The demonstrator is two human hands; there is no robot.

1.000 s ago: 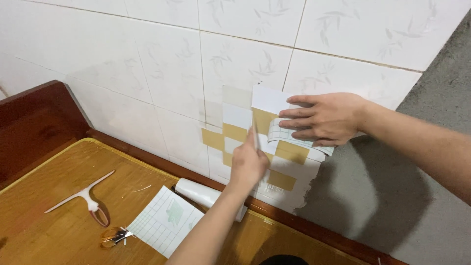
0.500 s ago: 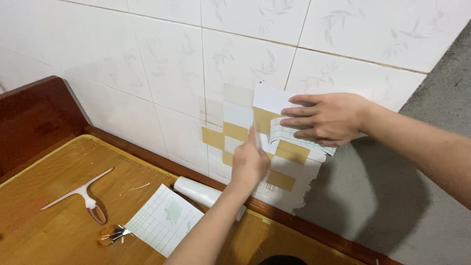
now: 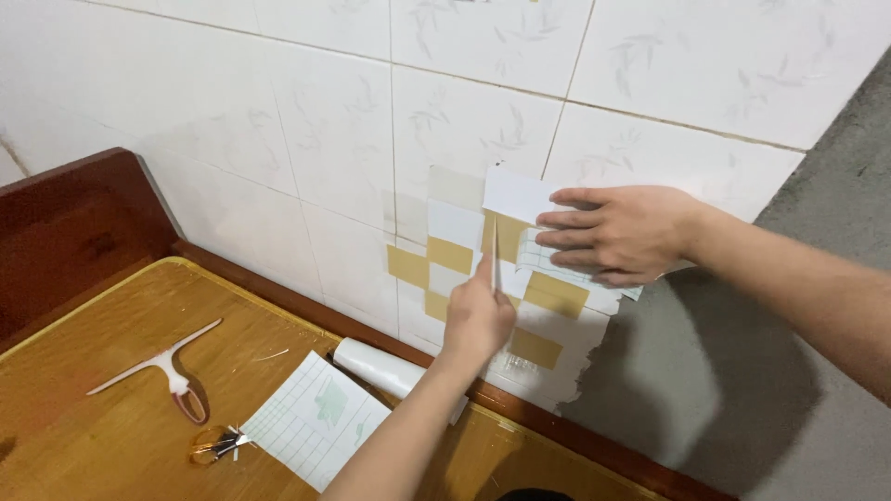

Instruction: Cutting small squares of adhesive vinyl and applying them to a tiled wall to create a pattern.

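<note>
Both hands on the checkered sticker sheet (image 3: 520, 278): left (image 3: 478, 320) gripping a half-hidden scraper (image 3: 494, 264), right (image 3: 617, 232) flat.

Checkered white-and-tan sticker sheet (image 3: 520, 278) lies flat against the tiled wall (image 3: 306, 139).

A checkered white-and-tan sticker sheet (image 3: 506, 278) clung to the tiled wall (image 3: 306, 139). Below the wall, a white printed grid sheet (image 3: 320, 417) lay flat beside a white roll (image 3: 380, 366).

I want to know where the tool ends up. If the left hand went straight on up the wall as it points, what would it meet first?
Probably the white sheet pressed down by the right hand, just above the left hand.
</note>
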